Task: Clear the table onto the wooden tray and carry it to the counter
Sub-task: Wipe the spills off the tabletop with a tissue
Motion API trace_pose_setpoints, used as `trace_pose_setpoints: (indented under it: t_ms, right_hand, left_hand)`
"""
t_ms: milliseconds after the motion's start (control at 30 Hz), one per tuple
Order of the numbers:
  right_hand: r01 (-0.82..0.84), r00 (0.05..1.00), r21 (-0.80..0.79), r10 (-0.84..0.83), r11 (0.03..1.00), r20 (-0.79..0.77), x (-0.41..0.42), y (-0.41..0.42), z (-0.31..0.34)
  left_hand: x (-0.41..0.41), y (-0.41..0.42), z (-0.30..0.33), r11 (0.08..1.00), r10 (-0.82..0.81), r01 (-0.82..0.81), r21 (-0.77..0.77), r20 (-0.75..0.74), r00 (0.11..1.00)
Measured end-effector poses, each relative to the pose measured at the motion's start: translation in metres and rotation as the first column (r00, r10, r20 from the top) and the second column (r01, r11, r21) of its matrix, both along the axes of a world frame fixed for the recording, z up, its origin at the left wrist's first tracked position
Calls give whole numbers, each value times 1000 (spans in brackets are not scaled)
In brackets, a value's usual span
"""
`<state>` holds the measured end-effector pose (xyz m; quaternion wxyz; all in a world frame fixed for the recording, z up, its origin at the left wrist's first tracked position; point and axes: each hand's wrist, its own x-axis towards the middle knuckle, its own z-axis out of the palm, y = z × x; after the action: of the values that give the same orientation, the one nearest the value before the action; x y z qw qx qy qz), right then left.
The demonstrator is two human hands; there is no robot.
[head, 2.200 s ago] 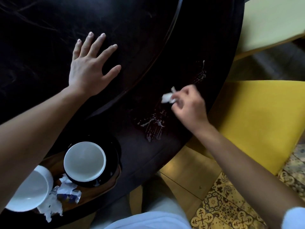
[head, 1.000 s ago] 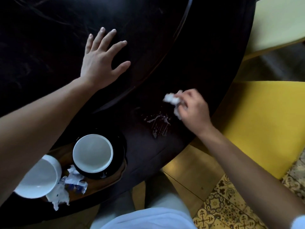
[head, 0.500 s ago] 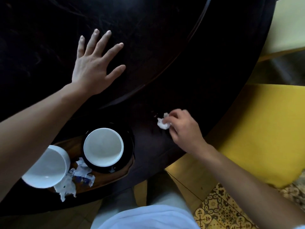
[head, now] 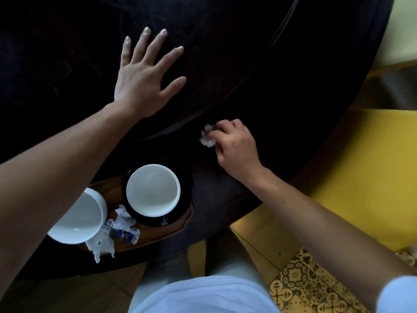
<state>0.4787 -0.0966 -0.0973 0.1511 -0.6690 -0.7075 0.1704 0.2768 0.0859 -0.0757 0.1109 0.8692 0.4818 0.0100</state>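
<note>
My right hand (head: 235, 145) grips a crumpled white tissue (head: 207, 136) and presses it on the dark round table (head: 282, 75), near the front edge. Flat on the tabletop farther in lies my left hand (head: 144, 80), fingers spread, holding nothing. A wooden tray (head: 158, 233) sits at the table's near edge, lower left. On it stand a white cup (head: 153, 189) on a black saucer (head: 187, 195), a second white cup (head: 79, 219) partly hidden by my left forearm, and crumpled wrappers and tissue (head: 112, 233).
A yellow chair seat (head: 361, 172) stands right of the table, another pale yellow seat (head: 404, 28) at top right. Patterned floor tiles (head: 304, 285) show at lower right. My legs are against the table's near edge.
My right hand has wiped the tissue from the right part of the rim toward me and leftward. The white spill marks visible earlier are gone. My left hand stays flat on the table.
</note>
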Motion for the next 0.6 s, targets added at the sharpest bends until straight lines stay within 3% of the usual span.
trace_pose_setpoints:
  t_ms: [133, 200, 267, 367, 467, 600]
  right_hand:
    - [-221, 975, -98, 219, 970, -29, 19, -47, 10]
    - [-120, 992, -73, 118, 990, -43, 40, -57, 18]
    - [117, 993, -42, -118, 992, -18, 64, -67, 22]
    - [398, 918, -100, -396, 912, 41, 86, -97, 21]
    - [456, 887, -178, -462, 872, 4, 63, -123, 15]
    - [425, 886, -178, -448, 888, -122, 16, -120, 15]
  left_hand:
    - [2, 1, -1, 1000, 1, -1, 0, 13, 1000]
    - [2, -1, 2, 1000, -5, 5, -2, 60, 998]
    - [-2, -9, 5, 999, -46, 45, 17, 117, 992]
    - [-12, -33, 3, 974, -226, 221, 58, 111, 968]
    - [-18, -45, -4, 959, -280, 279, 40, 32, 959]
    - [-15, -42, -6, 962, -271, 269, 48, 55, 961]
